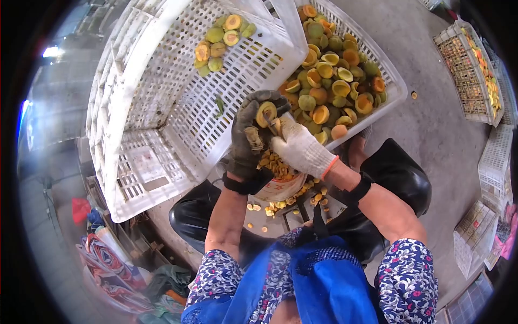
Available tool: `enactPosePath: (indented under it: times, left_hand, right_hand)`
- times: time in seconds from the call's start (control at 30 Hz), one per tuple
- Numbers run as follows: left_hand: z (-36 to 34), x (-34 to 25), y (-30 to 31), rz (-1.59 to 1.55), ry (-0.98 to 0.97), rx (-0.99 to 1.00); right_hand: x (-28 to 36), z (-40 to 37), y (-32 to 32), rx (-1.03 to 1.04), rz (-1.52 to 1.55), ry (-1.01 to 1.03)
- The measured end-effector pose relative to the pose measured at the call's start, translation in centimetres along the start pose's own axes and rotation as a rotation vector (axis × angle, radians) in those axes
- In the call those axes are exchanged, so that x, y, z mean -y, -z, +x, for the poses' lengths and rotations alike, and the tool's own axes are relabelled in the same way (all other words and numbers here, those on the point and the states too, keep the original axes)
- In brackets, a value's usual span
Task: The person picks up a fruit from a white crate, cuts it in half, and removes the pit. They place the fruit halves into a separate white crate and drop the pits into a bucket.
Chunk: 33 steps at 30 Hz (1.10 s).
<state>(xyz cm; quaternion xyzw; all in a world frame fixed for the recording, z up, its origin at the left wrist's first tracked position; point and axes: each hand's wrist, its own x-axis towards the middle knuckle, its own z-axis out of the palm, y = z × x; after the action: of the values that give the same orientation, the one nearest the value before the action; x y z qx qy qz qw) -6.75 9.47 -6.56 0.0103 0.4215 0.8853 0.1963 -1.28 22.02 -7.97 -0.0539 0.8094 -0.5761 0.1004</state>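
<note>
My left hand (245, 132), in a dark, worn glove, is closed around a cut peach half (266, 113) with greenish-yellow flesh. In a white knit glove, my right hand (300, 147) grips a small pitting tool (276, 127), its metal end against the fruit; the tool's exact shape is mostly hidden by the fingers. Directly below both hands stands a white bucket (280, 190) with red print, heaped with orange-yellow pits and scraps (274, 163). To the right of my hands, a white crate (398, 96) holds many hollowed peach halves (321, 86).
A tilted white perforated crate (186, 143) at left holds several peaches (215, 35) and a green leaf (218, 106). Fallen pits (280, 204) lie around the bucket between my knees. Another filled crate (456, 73) stands far right; crumpled cloths and bags (110, 264) lie lower left.
</note>
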Motion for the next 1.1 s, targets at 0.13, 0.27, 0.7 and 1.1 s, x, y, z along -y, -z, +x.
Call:
enactPosePath:
  times: [0.13, 0.27, 0.7, 1.1]
  left_hand:
    - [-0.5, -0.5, 0.0, 0.123, 0.077, -0.150]
    - [-0.1, -0.5, 0.0, 0.197, -0.025, -0.052]
    - [0.1, 0.4, 7.2, -0.091, -0.088, -0.371]
    - [13.6, -4.9, 13.5, 1.736, -0.260, -0.538]
  right_hand:
    - [-1.3, -0.6, -0.8, -0.023, -0.522, 0.333]
    - [1.9, 0.1, 1.7, 0.096, 0.047, 0.055]
    - [-1.2, -1.5, -1.3, 0.483, -0.118, 0.000]
    - [-2.3, -3.2, -0.5, 0.279, -0.475, 0.173]
